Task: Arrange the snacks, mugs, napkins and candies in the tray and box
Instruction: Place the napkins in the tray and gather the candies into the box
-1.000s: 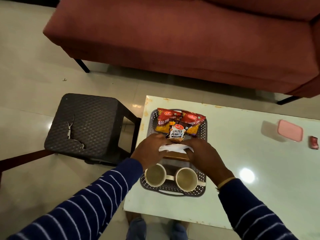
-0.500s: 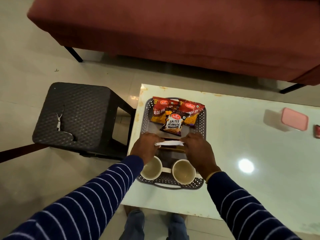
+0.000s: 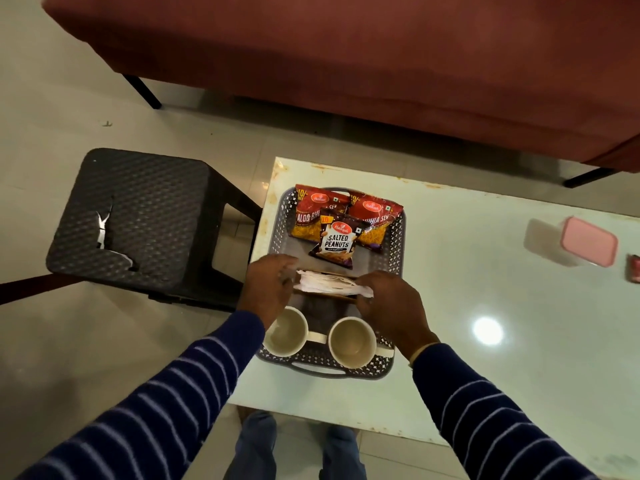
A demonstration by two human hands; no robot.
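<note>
A grey perforated tray (image 3: 396,244) sits on the white table's left end. At its far end lie two red snack packets (image 3: 313,216) with a salted peanuts packet (image 3: 335,241) on top. Two cream mugs (image 3: 351,342) stand at its near end. Across the tray's middle, a stack of white napkins (image 3: 327,286) rests in a brown holder. My left hand (image 3: 266,289) grips the stack's left end and my right hand (image 3: 389,303) grips its right end.
A clear box with a pink lid (image 3: 588,241) stands at the table's right, a small red candy (image 3: 634,277) beside it. A cracked black woven stool (image 3: 131,216) stands left of the table (image 3: 485,393). A red sofa (image 3: 346,53) runs along the far side.
Both hands with the napkins have drawn a little towards me, from just under the peanuts packet down towards the tray's middle near the mugs. The stack now looks fanned.
</note>
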